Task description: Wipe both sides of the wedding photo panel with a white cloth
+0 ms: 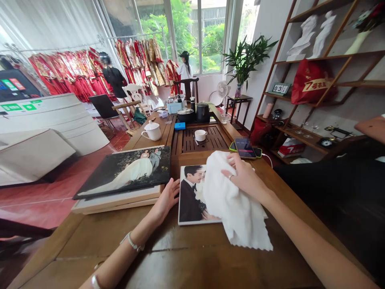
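A white cloth [237,208] lies bunched over the right part of a photo panel [189,200] showing a person in a dark suit. With bent fingers, my right hand [245,176] grips the top of the cloth. My left hand [167,200] rests at the panel's left edge, fingers stretched out and holding nothing. Just left of that hand, a larger dark wedding photo [129,172] lies on a stack of pale framed boards [117,204]. The cloth hides much of the smaller panel's picture.
The wooden table [174,257] bears a white lidded cup [152,130], a slatted tea tray [186,140] with a small white cup [200,135], and phones [245,148] on a cable. A person in dark clothing [337,192] sits close on the right. Shelves [315,60] stand behind.
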`<action>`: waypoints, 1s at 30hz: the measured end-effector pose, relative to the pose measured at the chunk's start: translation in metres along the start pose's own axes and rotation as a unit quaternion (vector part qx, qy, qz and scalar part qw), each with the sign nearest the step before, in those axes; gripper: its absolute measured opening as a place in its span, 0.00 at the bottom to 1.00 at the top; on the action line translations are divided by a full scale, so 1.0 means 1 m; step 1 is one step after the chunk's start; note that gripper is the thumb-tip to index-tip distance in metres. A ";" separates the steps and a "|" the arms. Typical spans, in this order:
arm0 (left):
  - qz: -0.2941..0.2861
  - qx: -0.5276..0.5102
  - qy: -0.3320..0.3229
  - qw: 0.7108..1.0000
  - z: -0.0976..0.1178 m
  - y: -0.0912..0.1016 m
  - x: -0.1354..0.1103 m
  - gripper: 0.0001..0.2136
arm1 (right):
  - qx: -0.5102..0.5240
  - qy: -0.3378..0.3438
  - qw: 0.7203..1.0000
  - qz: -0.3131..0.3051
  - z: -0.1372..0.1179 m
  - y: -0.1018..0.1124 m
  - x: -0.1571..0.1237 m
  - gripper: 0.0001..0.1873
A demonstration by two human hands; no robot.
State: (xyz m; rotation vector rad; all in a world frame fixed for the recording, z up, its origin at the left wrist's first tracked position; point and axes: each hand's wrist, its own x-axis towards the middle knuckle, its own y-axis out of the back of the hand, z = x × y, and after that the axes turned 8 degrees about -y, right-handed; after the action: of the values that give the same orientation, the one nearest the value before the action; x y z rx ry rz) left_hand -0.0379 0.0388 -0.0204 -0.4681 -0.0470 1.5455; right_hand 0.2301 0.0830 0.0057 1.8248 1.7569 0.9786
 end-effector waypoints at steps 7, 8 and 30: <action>0.010 0.012 0.005 1.000 0.002 -0.004 -0.001 0.26 | 0.047 0.108 0.984 -0.131 -0.011 -0.010 -0.011 0.29; 0.011 0.012 0.005 1.000 0.002 -0.004 -0.001 0.26 | 0.051 0.134 0.976 -0.164 -0.015 -0.014 -0.016 0.33; 0.036 -0.011 -0.007 0.999 0.000 -0.004 0.000 0.27 | 0.064 0.183 0.978 -0.072 -0.015 -0.042 -0.021 0.26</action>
State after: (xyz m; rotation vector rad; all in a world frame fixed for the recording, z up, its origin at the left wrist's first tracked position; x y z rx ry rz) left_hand -0.0340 0.0385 -0.0194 -0.4816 -0.0591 1.6198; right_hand 0.1915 0.0651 -0.0191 1.6390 2.1827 1.2284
